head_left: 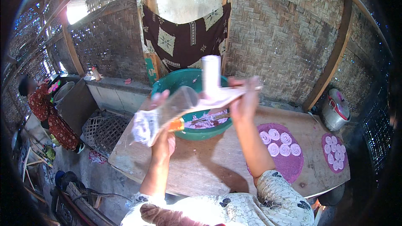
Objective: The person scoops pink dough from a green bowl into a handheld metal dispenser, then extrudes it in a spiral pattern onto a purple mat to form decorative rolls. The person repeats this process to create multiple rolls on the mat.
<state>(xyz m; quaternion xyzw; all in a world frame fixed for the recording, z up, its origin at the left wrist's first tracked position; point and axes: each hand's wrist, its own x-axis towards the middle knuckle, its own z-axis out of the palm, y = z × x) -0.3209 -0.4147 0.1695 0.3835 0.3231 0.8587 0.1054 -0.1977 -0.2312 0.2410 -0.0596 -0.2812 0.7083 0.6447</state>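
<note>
Over the green basin (201,134) I hold up two things, both smeared by motion. My right hand (246,100) grips one end of a pale flat bar that carries an upright white cylinder (211,73). My left hand (166,140) is closed round a clear plastic bag or sleeve (178,102), whose lower left end looks filled with something pale lilac. An orange band (176,124) shows beside the left fingers. Whether the bar and the clear plastic touch, I cannot tell. Pink dough (201,122) and a brown stick (215,118) lie in the basin.
On the wooden table (201,159), a round purple mat (282,167) bears several pink coiled rounds; another such mat (325,146) lies further right. A lidded metal pot (336,109) stands past the right edge. At far left, a person (50,109) stands by a basin.
</note>
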